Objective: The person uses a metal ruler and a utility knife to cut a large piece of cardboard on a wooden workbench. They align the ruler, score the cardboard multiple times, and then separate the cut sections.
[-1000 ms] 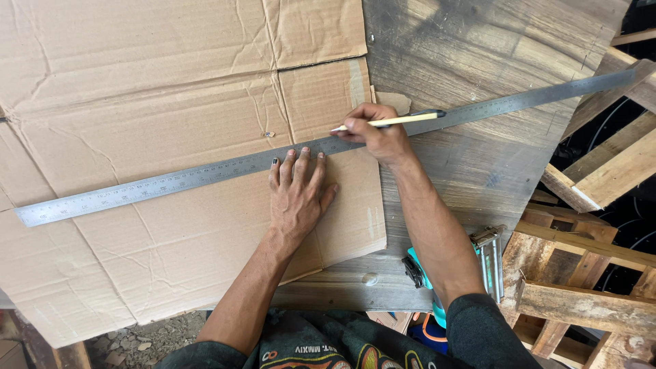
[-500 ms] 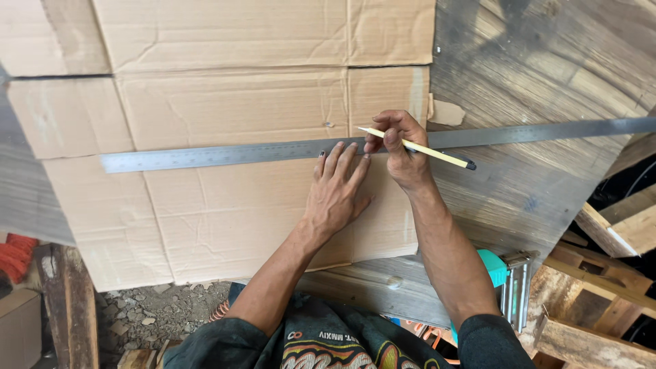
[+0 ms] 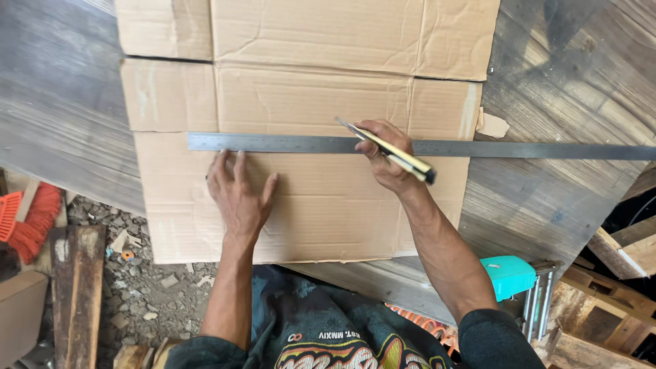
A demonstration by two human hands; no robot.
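A flattened brown cardboard sheet [image 3: 321,82] lies on a grey wooden board. Across it runs a long steel ruler [image 3: 519,149], left to right. My left hand [image 3: 239,195] lies flat on the cardboard just below the ruler, fingertips touching the ruler's lower edge. My right hand [image 3: 386,157] rests over the ruler's middle and is closed on a yellow and black utility knife [image 3: 396,156], whose blade tip sits at the ruler's upper edge.
The grey wooden board [image 3: 574,82] extends right and left of the cardboard. A teal tool [image 3: 507,275] and metal bars sit at lower right beside wooden pallets [image 3: 601,321]. A plank [image 3: 76,287], gravel and an orange broom [image 3: 27,222] lie at lower left.
My view has shifted right, so cardboard and ruler sit further left. My left hand slid left along the ruler's lower edge. My right hand moved left along the ruler with the knife.
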